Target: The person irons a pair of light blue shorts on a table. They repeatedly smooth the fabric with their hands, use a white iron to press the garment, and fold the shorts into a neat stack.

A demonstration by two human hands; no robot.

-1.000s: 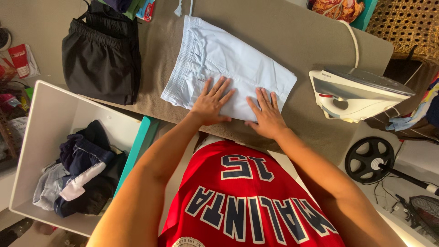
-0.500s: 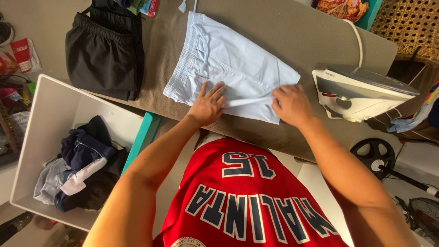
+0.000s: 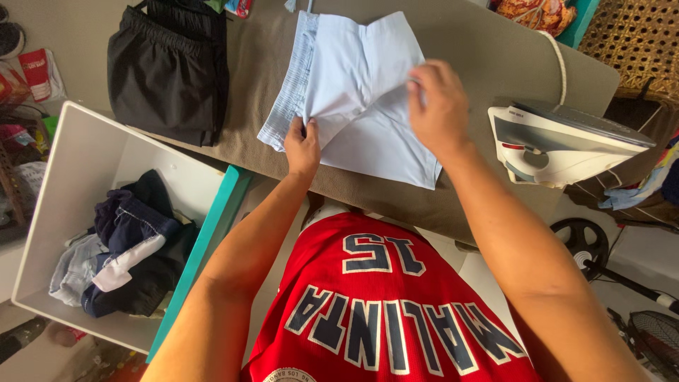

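A pair of light blue shorts (image 3: pixel 368 134) lies on the brown-covered ironing board (image 3: pixel 488 56). My left hand (image 3: pixel 303 147) pinches the near edge of the shorts beside the elastic waistband and presses it to the board. Gripping one leg of the shorts, my right hand (image 3: pixel 437 106) holds it lifted and folded over toward the waistband side. Under the raised flap the other leg stays flat on the board.
Black folded shorts (image 3: pixel 166 71) lie at the board's left end. A white iron (image 3: pixel 559 141) sits at the right end. A white bin (image 3: pixel 78 177) holding dark clothes stands at lower left. A fan (image 3: pixel 583 244) is on the floor at right.
Both hands were flat on the shorts. The right hand took hold of the right leg, lifted it and carried it over to the left, while the left hand closed on the near edge.
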